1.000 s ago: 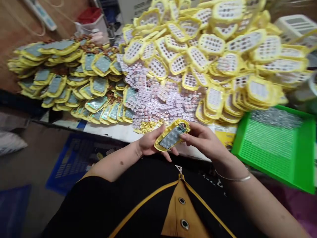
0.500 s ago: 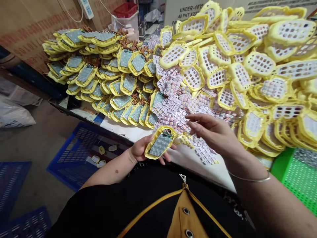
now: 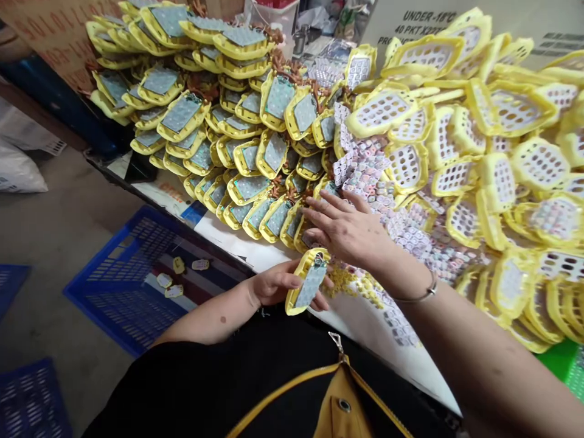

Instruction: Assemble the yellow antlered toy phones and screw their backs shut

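Note:
My left hand (image 3: 276, 284) is closed around a yellow plastic casing half (image 3: 308, 286), tilted in front of my body. A grey rubber keypad sheet covers most of its inside, with thin wires and a bit of green board at the top end. Just above it, my right hand (image 3: 350, 234) reaches out with fingers spread, at the near right end of the stacked yellow casings with grey sheets (image 3: 249, 188). Its fingertips overlap the last casings; I cannot tell whether they touch them. White sheets of small printed keys (image 3: 365, 173) lie beyond that hand.
On the right are heaped yellow casing fronts with white perforated panels (image 3: 542, 164). Small yellow pieces (image 3: 347, 281) are scattered on the white tabletop (image 3: 420, 359). Below the table's left edge stands a blue crate (image 3: 114, 267) with several small pieces inside. A cardboard box (image 3: 410, 36) stands behind.
My right hand has moved left from over the key sheets to the stacked casings, its fingers spreading. The casing in my left hand is turned more on edge. The view has shifted left and closer.

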{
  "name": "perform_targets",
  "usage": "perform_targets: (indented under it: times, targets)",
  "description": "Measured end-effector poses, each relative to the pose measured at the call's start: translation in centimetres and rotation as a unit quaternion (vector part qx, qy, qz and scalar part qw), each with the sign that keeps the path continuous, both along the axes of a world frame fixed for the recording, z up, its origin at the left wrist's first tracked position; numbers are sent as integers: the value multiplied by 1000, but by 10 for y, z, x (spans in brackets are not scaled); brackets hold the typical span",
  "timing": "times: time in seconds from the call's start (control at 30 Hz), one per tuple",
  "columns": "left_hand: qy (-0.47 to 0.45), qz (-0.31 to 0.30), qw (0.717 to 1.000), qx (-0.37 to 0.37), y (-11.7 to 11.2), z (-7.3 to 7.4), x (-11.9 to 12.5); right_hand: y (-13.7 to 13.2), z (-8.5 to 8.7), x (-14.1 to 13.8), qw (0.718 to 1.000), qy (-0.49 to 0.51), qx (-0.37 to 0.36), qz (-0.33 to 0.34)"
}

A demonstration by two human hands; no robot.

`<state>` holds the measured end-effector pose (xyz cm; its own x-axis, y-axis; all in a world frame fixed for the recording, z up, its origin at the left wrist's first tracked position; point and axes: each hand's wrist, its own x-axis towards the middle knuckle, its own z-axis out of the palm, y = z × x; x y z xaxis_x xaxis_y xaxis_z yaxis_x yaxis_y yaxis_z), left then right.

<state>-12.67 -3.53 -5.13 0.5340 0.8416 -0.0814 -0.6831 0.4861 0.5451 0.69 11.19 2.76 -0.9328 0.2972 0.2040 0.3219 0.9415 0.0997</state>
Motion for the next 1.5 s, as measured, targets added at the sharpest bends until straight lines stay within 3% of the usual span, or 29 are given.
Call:
perform_targets:
  times: [0.33, 0.7, 1.2, 1.5]
  targets:
    - [-33, -19, 999, 6, 3, -7, 0, 5, -14, 18, 1000, 5, 26, -8]
    - [-32, -21, 999, 17, 5, -4, 2, 8, -11, 27, 999, 26, 38, -20]
    - [-58, -11, 998, 6, 3, -3, 1, 3, -9, 15, 1000, -7, 9, -23]
    - [-25, -10, 1000, -7, 4, 2, 2, 9, -11, 26, 998, 52, 21, -27]
